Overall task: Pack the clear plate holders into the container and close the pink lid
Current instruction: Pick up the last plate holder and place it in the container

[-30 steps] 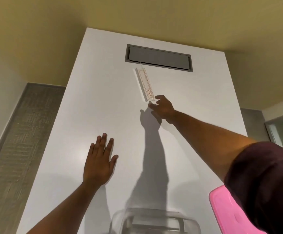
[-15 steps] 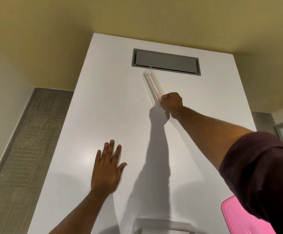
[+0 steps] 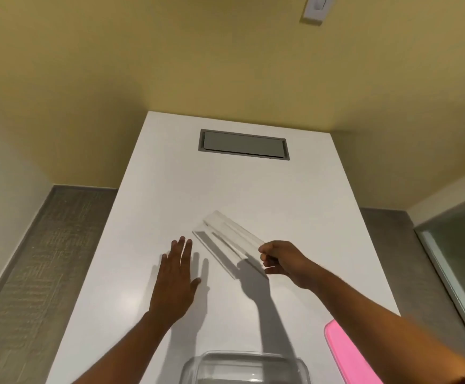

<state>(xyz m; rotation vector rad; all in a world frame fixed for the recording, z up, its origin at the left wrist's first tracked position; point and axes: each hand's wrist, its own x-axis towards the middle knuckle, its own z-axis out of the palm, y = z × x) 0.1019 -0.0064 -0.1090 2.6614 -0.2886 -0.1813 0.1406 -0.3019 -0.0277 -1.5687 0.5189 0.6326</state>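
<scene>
the clear plate holder [image 3: 232, 231] is blurred, lifted above the white table [image 3: 170, 176], its near end pinched in the closed right hand [image 3: 279, 259]. the left hand [image 3: 175, 275] lies open and flat on the table. the container [image 3: 245, 365] and pink lid [image 3: 347, 353] are cut off by the bottom edge.

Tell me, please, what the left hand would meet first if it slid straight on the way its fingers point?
Nothing close: past the left hand the white table looks bare; the clear plate holder sits right of that line.

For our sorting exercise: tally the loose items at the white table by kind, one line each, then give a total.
Clear plate holder, gripped in the right hand above the table: 1
Clear container, open, near edge: 1
Pink lid, lying beside the container: 1
Total: 3
</scene>
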